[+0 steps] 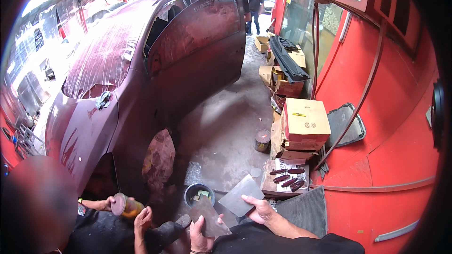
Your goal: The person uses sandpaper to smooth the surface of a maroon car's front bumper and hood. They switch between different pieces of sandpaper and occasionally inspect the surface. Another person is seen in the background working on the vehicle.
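My left hand [201,241] pinches a brownish-grey thin square sheet [211,217] between thumb and fingers. In my right hand [261,209] is a lighter grey, flat square sheet [241,194], with the thumb on top of it. Both look like sandpaper, though the grit cannot be made out. Just beyond the sheets stands a dark bucket [213,200] with yellowish and pale pieces inside. To my left, a co-worker's hand [104,203] holds a can [126,206] with a dusty pinkish lid, and their other hand [142,220] is close to it.
A dusty maroon car body [188,82] with its door [202,42] open fills the left. Along the red wall [376,127] stand cardboard boxes [306,117], a lidded can [262,139] and several dark red parts [288,178]. People [254,7] stand farther back.
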